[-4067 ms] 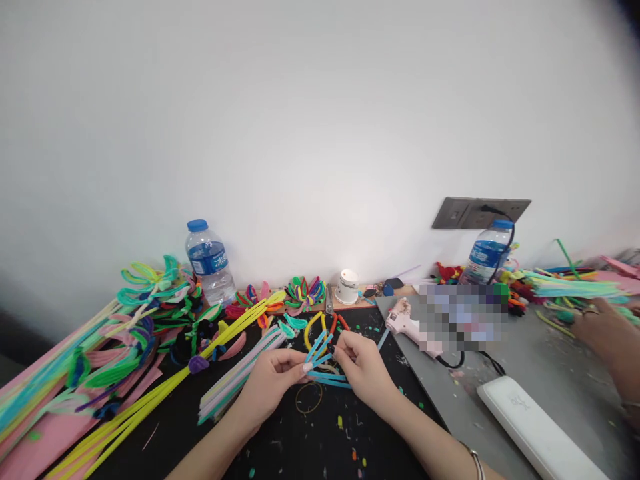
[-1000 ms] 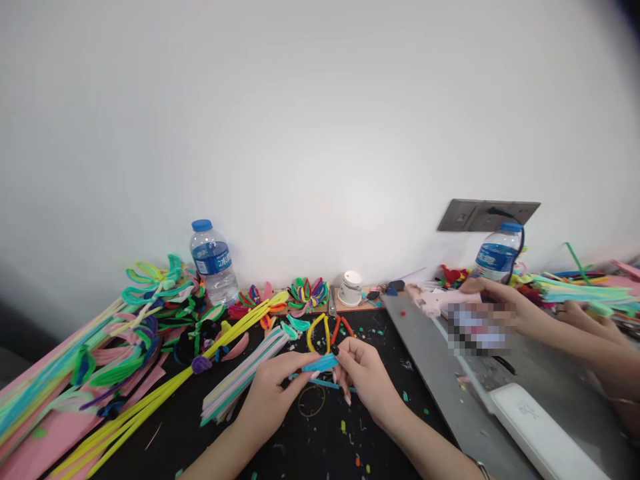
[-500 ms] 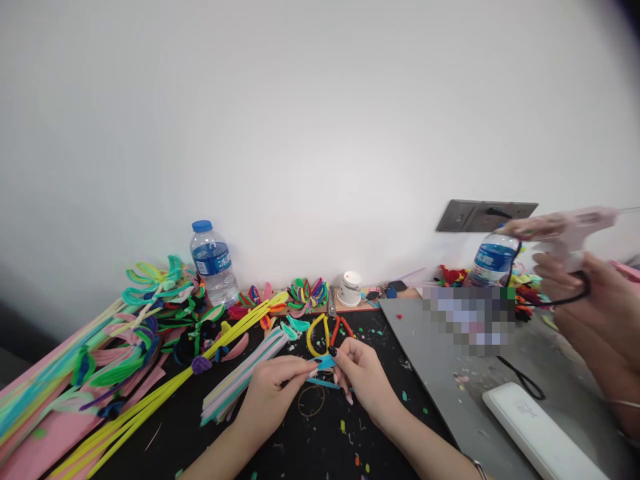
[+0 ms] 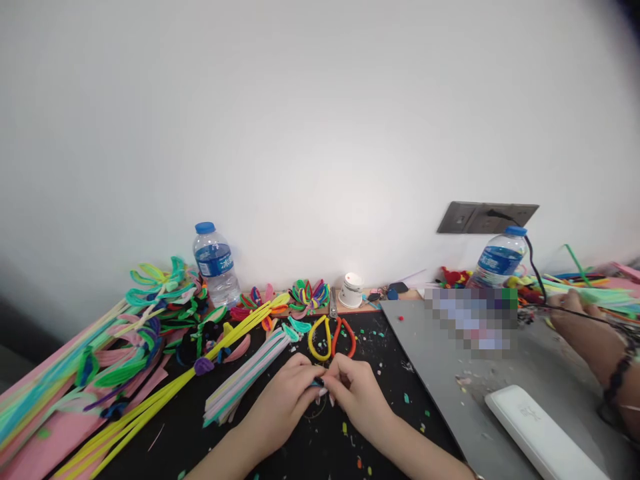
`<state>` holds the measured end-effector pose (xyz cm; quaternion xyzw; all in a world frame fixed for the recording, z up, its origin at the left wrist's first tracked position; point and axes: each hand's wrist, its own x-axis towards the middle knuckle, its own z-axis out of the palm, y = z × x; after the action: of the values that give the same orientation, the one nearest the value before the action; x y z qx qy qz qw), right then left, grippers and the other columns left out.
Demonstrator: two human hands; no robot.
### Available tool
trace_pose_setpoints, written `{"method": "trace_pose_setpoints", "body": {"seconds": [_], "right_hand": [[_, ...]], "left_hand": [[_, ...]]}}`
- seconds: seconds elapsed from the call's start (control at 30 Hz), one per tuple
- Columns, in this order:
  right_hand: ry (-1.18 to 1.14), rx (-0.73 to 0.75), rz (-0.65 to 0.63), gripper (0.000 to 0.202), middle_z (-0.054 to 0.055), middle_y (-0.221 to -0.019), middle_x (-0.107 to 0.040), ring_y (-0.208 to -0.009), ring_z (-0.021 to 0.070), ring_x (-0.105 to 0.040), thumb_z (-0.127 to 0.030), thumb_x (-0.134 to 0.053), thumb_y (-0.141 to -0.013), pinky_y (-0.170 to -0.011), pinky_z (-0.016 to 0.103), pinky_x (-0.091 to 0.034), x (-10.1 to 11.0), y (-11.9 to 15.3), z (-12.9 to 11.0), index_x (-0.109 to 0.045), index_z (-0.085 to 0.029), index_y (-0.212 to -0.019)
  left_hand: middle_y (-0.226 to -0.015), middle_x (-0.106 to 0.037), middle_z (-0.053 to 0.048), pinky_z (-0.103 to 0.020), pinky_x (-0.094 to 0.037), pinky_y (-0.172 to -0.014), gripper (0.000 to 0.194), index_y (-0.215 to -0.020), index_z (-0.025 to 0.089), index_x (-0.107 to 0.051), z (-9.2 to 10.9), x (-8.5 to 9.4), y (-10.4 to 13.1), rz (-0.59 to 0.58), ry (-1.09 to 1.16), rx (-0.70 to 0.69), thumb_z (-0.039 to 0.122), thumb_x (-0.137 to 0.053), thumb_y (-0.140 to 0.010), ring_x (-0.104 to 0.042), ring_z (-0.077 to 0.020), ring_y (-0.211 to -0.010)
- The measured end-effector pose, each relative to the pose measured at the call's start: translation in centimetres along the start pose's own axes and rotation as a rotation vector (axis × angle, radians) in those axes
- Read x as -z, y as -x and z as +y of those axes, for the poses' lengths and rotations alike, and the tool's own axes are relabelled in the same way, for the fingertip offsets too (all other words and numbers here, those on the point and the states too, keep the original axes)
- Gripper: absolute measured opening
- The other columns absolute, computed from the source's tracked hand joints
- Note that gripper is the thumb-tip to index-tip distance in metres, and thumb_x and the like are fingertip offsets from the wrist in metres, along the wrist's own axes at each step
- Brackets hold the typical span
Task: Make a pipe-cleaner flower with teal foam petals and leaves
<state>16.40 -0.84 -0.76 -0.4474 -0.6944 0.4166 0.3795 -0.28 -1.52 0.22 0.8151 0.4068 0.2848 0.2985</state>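
Note:
My left hand (image 4: pixel 287 397) and my right hand (image 4: pixel 357 393) meet low over the black mat (image 4: pixel 320 450), fingertips pinched together. Between them is a short blue pipe cleaner, almost wholly covered by the fingers now. Both hands are closed on it. Just beyond my fingers lie scissors with a yellow and a red loop handle (image 4: pixel 311 341), blades pointing to the wall. Left of my left hand rests a bundle of pale pipe cleaners (image 4: pixel 245 380) with teal loops at its far end. Long yellow pipe cleaners (image 4: pixel 150 407) stretch across further left.
Bottles (image 4: pixel 215 267) stand by the wall on both sides. A small white tub (image 4: pixel 351 291) sits behind the scissors. To the right are a grey board (image 4: pixel 425 353), a white oblong case (image 4: pixel 537 427) and another person's hand (image 4: pixel 580 317) near a black cord (image 4: pixel 534 260).
My hands have drawn closer together and the blue pipe cleaner has gone behind my fingers. The other person's hand has lowered to the table; the glue gun it held is out of sight.

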Motion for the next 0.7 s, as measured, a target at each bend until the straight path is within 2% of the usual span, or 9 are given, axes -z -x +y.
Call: {"method": "trace_pose_setpoints", "body": {"seconds": [0.1,0.23,0.4,0.53,0.7], "right_hand": [[0.066,0.043,-0.004,0.019,-0.005,-0.048,-0.048,-0.045,0.0087,-0.043,-0.021,-0.053,-0.08,-0.047,0.019,-0.031,-0.1,0.2,0.1,-0.048,-0.017,-0.061],[0.049,0.007,0.004,0.015,-0.004,-0.05,-0.051,-0.046,0.0098,-0.046,-0.023,-0.056,-0.078,-0.046,0.02,-0.032,-0.1,0.1,0.1,-0.049,-0.018,-0.065],[0.034,-0.036,0.001,0.014,-0.004,-0.054,-0.051,-0.049,0.0103,-0.047,-0.022,-0.053,-0.079,-0.047,0.02,-0.033,0.0,-0.1,-0.2,-0.043,-0.019,-0.069],[0.205,-0.035,-0.022,0.03,-0.006,-0.049,-0.036,-0.046,0.0082,-0.035,-0.028,-0.041,-0.086,-0.044,0.02,-0.023,0.1,-0.1,-0.5,-0.035,-0.018,-0.058],[0.307,-0.035,-0.056,0.032,-0.006,-0.049,-0.029,-0.048,0.0073,-0.029,-0.02,-0.038,-0.084,-0.045,0.021,-0.018,-0.3,-0.2,-0.5,-0.029,-0.017,-0.054]], "left_hand": [[-0.079,-0.054,-0.001,-0.024,-0.04,-0.071,0.024,-0.077,0.018,-0.056,0.1,-0.1,0.0,-0.049,-0.061,-0.009,0.014,-0.035,-0.089,-0.049,-0.0147,-0.079],[-0.071,-0.049,0.0,-0.025,-0.037,-0.069,0.03,-0.065,0.017,-0.047,-0.4,-0.4,0.1,-0.064,-0.13,-0.019,0.014,-0.032,-0.09,-0.046,-0.0142,-0.076],[-0.068,-0.048,0.0,-0.026,-0.035,-0.067,0.03,-0.062,0.016,-0.044,-0.6,-0.4,0.2,-0.063,-0.207,-0.067,0.01,-0.031,-0.089,-0.046,-0.0139,-0.072],[-0.069,-0.049,-0.002,-0.028,-0.034,-0.066,0.026,-0.065,0.016,-0.046,-0.7,-0.5,0.3,-0.007,-0.344,-0.14,0.009,-0.033,-0.087,-0.044,-0.0155,-0.071],[-0.068,-0.049,-0.002,-0.03,-0.034,-0.066,0.026,-0.067,0.016,-0.047,-1.0,-0.9,0.4,-0.014,-0.453,-0.191,0.011,-0.032,-0.088,-0.043,-0.016,-0.07]]}}
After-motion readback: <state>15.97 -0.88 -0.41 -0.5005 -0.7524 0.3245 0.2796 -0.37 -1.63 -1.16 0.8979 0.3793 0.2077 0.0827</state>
